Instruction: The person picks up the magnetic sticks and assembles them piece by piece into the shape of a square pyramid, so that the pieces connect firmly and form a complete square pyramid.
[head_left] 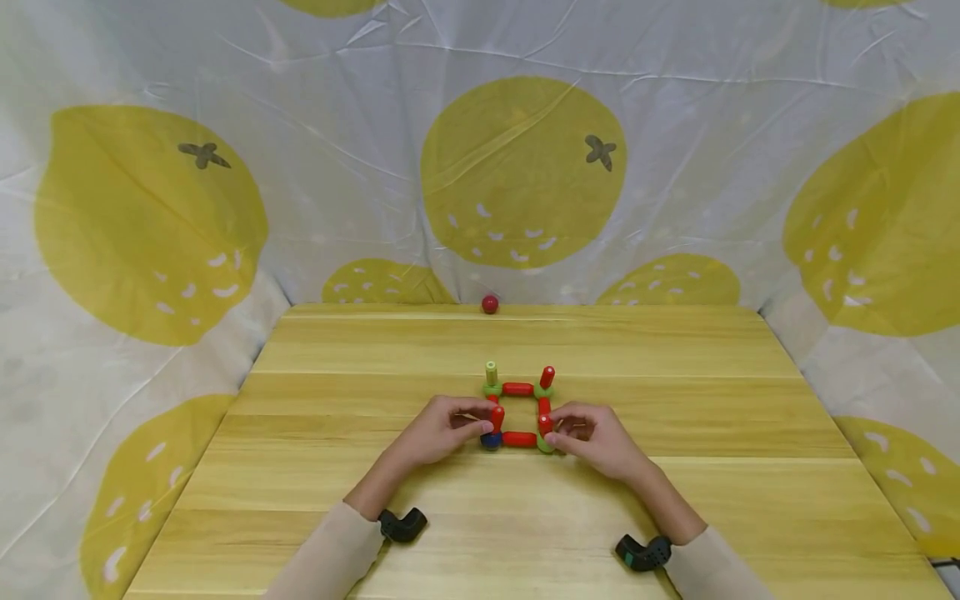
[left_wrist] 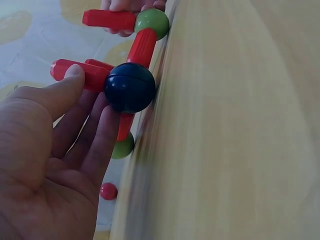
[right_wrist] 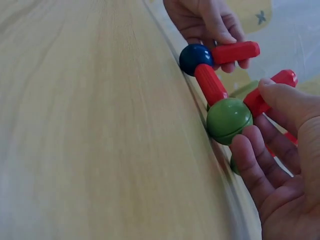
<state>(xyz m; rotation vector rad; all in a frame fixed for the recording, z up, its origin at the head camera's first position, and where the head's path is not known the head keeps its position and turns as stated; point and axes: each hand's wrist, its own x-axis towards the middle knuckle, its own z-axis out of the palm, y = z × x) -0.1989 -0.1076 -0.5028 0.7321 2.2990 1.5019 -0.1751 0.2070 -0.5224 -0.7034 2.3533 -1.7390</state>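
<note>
A square frame of red rods joined by balls stands on the table. Its near left corner is a blue ball (left_wrist: 130,87) bearing an upright red rod (left_wrist: 96,78), which my left hand (head_left: 441,430) pinches between thumb and fingers. At the near right, a green ball (right_wrist: 229,121) carries another upright red rod (right_wrist: 286,78), pinched by my right hand (head_left: 598,440). Green balls form both far corners. An upright light green rod (head_left: 491,372) rises from the far left one, a tilted red rod (head_left: 548,377) from the far right one.
One loose red ball (head_left: 490,304) sits at the back edge of the wooden table (head_left: 360,350). Behind and beside the table hangs a white cloth (head_left: 337,150) printed with yellow lemons. A black device (head_left: 405,525) is worn at each wrist.
</note>
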